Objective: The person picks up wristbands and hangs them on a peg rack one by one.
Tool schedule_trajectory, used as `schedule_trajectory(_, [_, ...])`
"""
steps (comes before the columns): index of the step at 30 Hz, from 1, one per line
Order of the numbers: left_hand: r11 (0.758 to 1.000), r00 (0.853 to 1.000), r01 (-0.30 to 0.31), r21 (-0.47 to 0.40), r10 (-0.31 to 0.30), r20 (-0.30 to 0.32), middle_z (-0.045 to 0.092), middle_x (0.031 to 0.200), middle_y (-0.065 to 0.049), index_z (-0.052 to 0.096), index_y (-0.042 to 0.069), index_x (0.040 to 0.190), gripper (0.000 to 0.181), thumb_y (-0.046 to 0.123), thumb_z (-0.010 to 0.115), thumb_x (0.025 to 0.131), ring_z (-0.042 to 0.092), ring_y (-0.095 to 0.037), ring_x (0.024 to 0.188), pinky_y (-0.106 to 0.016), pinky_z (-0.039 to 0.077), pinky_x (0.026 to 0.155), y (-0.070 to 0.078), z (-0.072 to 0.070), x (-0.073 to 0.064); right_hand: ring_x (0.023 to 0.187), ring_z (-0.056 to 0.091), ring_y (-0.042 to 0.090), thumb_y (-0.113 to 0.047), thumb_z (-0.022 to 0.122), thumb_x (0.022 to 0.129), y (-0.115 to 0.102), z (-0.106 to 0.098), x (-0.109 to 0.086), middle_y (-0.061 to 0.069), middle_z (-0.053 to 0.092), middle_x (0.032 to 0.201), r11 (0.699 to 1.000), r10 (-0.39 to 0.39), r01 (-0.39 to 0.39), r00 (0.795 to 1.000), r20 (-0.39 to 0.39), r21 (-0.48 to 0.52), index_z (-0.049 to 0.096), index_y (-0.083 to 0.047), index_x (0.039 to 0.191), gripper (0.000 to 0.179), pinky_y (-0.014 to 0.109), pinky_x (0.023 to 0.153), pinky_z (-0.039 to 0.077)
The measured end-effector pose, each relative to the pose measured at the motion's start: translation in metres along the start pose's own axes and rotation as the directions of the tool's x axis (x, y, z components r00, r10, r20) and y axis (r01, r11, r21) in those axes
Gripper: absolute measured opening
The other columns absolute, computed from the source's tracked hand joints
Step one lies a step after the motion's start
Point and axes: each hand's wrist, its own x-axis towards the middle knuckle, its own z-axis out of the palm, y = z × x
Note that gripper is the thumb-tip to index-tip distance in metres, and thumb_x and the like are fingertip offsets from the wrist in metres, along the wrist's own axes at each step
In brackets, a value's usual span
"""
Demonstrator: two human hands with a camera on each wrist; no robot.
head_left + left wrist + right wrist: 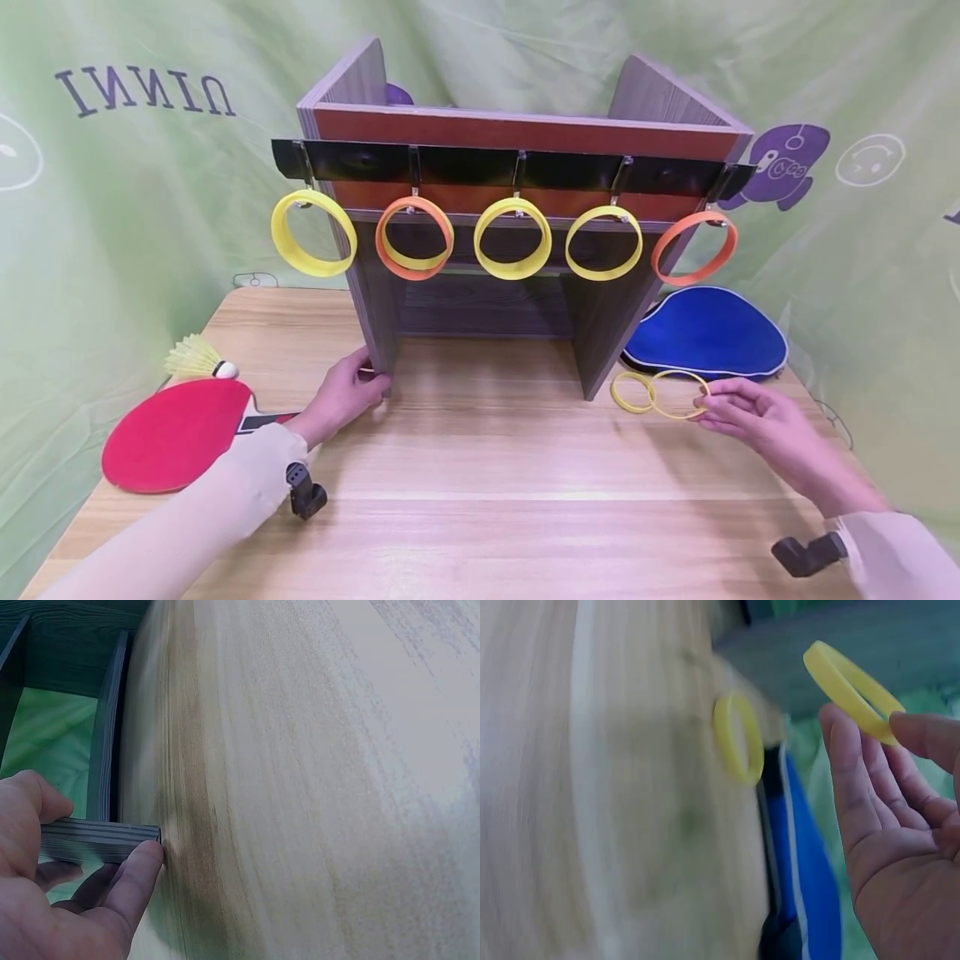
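Observation:
My left hand [347, 398] grips the lower front corner of the left side panel [97, 838] of a grey wood-grain stand [382, 308], thumb and fingers on either side of it. On the right, my right hand [757, 421] pinches a yellow ring [847, 690] between thumb and fingertips, held above the table. Another yellow ring [632, 392] lies on the table just left of it. Across the stand's front runs a black strip [465, 165] with hooks. From these hang several rings: a yellow ring [281, 242] at far left, an orange ring [693, 276] at far right, others between.
A red table tennis paddle [176, 437] lies on the wooden table [487, 467] beside my left forearm, with a yellow shuttlecock [197, 358] behind it. At right, a blue paddle case [712, 332] sits behind my right hand. Green printed cloth [135, 208] surrounds the table.

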Motion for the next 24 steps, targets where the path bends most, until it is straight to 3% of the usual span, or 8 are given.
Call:
schedule_trajectory(5, [1.0, 1.0, 0.001, -0.018, -0.001, 0.004, 0.064, 0.131, -0.033, 0.043, -0.008, 0.152, 0.061, 0.007, 0.059, 0.096, 0.069, -0.029, 0.099, -0.023, 0.055, 0.074, -0.001, 0.001, -0.001, 0.099, 0.078, 0.014, 0.011, 0.049, 0.103, -0.018, 0.033, 0.009, 0.001, 0.077, 0.11, 0.998, -0.048, 0.051, 0.996, 0.079, -0.03, 0.063, -0.006, 0.118, 0.026, 0.028, 0.088, 0.063])
schedule_trajectory(14, [1.0, 1.0, -0.008, -0.006, 0.008, 0.002, 0.064, 0.131, -0.033, 0.044, -0.008, 0.152, 0.06, 0.007, 0.06, 0.096, 0.069, -0.028, 0.099, -0.023, 0.056, 0.075, -0.001, 0.002, 0.0, 0.1, 0.078, 0.017, 0.009, 0.057, 0.101, -0.058, 0.086, 0.021, 0.004, 0.075, 0.109, 0.988, -0.081, 0.095, 0.99, 0.116, -0.118, 0.062, -0.002, 0.117, 0.02, 0.029, 0.089, 0.062])
schedule_trajectory(20, [1.0, 1.0, -0.017, 0.011, 0.017, -0.004, 0.063, 0.133, -0.032, 0.043, -0.006, 0.153, 0.06, 0.008, 0.06, 0.097, 0.067, -0.03, 0.103, -0.023, 0.056, 0.077, -0.002, -0.001, 0.001, 0.096, 0.079, 0.019, 0.012, 0.058, 0.099, -0.088, 0.118, 0.03, 0.005, 0.078, 0.108, 0.971, -0.2, 0.212, 0.974, 0.108, -0.113, 0.062, -0.001, 0.115, 0.021, 0.033, 0.086, 0.063])
schedule_trajectory(24, [1.0, 1.0, -0.02, 0.003, 0.02, -0.005, 0.064, 0.132, -0.032, 0.045, -0.007, 0.152, 0.06, 0.007, 0.06, 0.096, 0.066, -0.029, 0.102, -0.022, 0.055, 0.075, -0.001, -0.001, 0.0, 0.097, 0.079, 0.021, 0.016, 0.055, 0.098, -0.106, 0.134, 0.034, 0.009, 0.078, 0.111, 0.952, -0.3, 0.304, 0.951, 0.077, -0.043, 0.062, 0.001, 0.115, 0.024, 0.035, 0.086, 0.064])
